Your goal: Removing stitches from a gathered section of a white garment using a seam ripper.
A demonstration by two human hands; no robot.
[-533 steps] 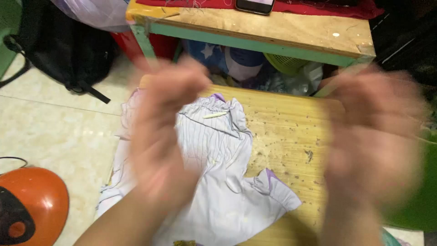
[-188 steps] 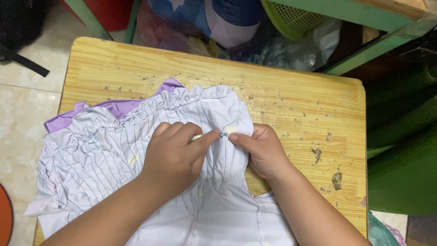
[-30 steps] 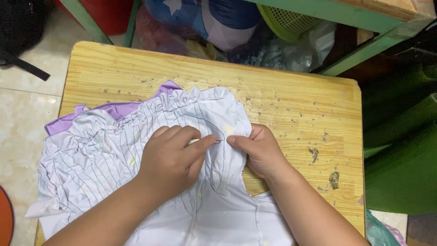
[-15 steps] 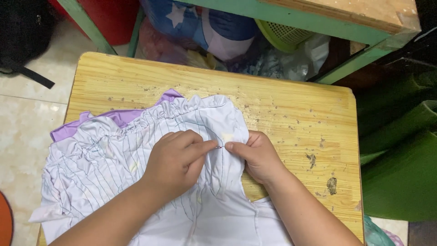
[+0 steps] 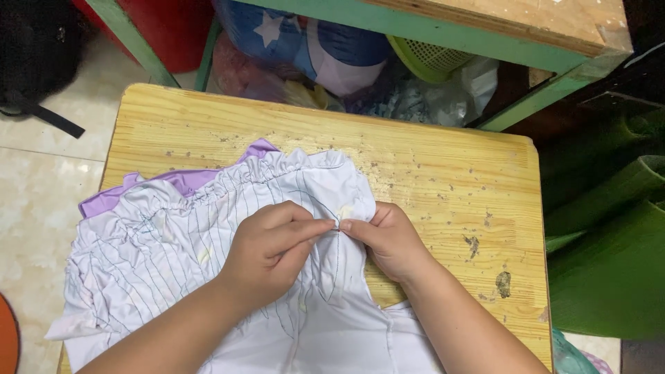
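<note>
A white garment with thin dark stripes and purple trim (image 5: 166, 242) lies crumpled on a small wooden table (image 5: 443, 180). My left hand (image 5: 270, 253) and my right hand (image 5: 388, 239) rest on the garment near its gathered top edge. Their fingertips meet at one spot and pinch a fold of the cloth between thumb and forefinger. Whether something small sits between the fingertips cannot be told.
The table's right half is bare, scuffed wood. Behind it stands a green-framed wooden bench (image 5: 485, 34) with bags, a blue star-patterned cloth (image 5: 298, 41) and a green basket (image 5: 429, 59) underneath. A black bag (image 5: 34, 48) lies on the tiled floor at left. Green material (image 5: 609, 263) at right.
The hands have stayed pinching the same spot on the garment over the last second. The view has shifted slightly, so the table sits lower in the frame.
</note>
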